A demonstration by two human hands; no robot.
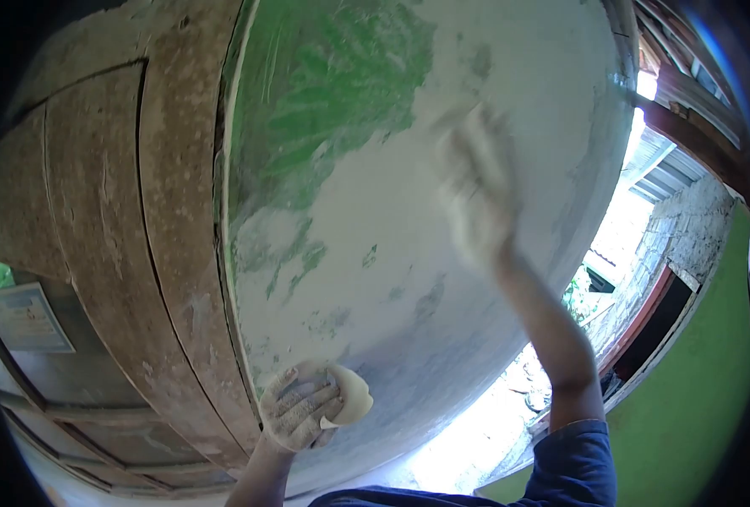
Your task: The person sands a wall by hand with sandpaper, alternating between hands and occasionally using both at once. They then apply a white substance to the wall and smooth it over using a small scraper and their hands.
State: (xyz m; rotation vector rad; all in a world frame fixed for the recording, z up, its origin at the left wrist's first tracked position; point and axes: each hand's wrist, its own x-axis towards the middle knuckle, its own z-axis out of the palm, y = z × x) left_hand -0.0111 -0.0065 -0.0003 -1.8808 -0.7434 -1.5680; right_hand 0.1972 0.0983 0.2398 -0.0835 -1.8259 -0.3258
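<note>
1. Fingers (294, 417) of the left grip (300, 411) close on a cream-coloured, smooth, curved piece (356, 395), which shows mostly at their right side in the view; its material is unclear.
2. That piece sits low, in front of the bottom of a tall wall panel smeared with whitish coating (341, 245).
3. The right grip (478, 182), pale and motion-blurred, is raised before the upper panel; I cannot tell whether it grasps anything or touches the surface.
4. Bright green paint (332, 93) shows at the panel's upper left, its edge ragged, with smaller green and grey blotches below.
5. Worn brown wooden boards (180, 194), scuffed and speckled, border the panel on the left.
6. To the right stand a rough pale masonry wall (687, 224), a dark opening with a reddish frame (632, 325) and a flat green wall (687, 389).
7. A dark blue fabric sleeve (573, 460) covers the upper right arm; whitish dust coats the left grip.
</note>
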